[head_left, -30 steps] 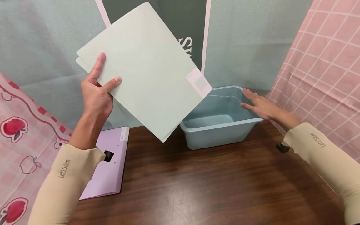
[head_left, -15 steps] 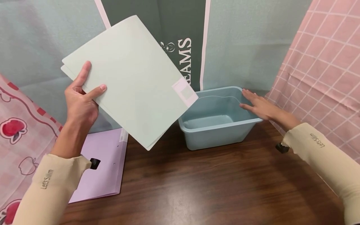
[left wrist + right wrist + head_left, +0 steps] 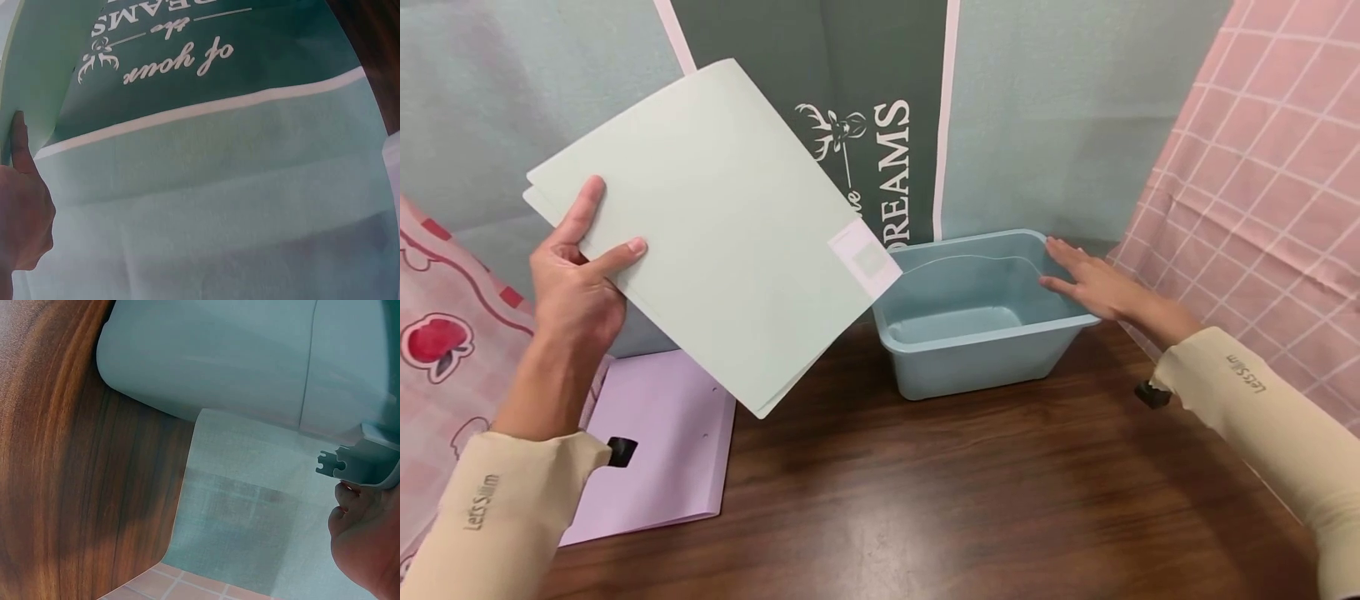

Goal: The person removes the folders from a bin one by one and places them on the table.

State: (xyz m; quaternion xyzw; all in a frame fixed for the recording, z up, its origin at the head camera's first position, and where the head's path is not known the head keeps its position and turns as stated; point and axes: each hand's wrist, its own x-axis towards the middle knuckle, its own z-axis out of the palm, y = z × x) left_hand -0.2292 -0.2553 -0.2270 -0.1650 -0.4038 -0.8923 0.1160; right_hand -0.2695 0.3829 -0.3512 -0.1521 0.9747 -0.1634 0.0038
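My left hand (image 3: 576, 287) holds a pale green file folder (image 3: 715, 242) up at a tilt, gripping its left edge with thumb and a finger across the front. A whitish label sits at the folder's lower right corner. In the left wrist view, the hand (image 3: 24, 215) and part of the folder (image 3: 47, 56) show at the left edge. My right hand (image 3: 1097, 283) grips the right end of a light blue plastic bin (image 3: 977, 367), thumb on the inner side. In the right wrist view, curled fingers (image 3: 347, 500) sit under the bin's rim.
A lilac file folder (image 3: 662, 450) lies on the dark wooden table (image 3: 880, 483) at the left, partly under my left forearm. Behind hangs a grey-green cloth (image 3: 1037, 108) with printed lettering. Pink patterned cloths hang at both sides.
My left hand has moved left and down with the pale green folder, baring more of the printed cloth and the bin's left end. The right hand and bin stay nearly still.
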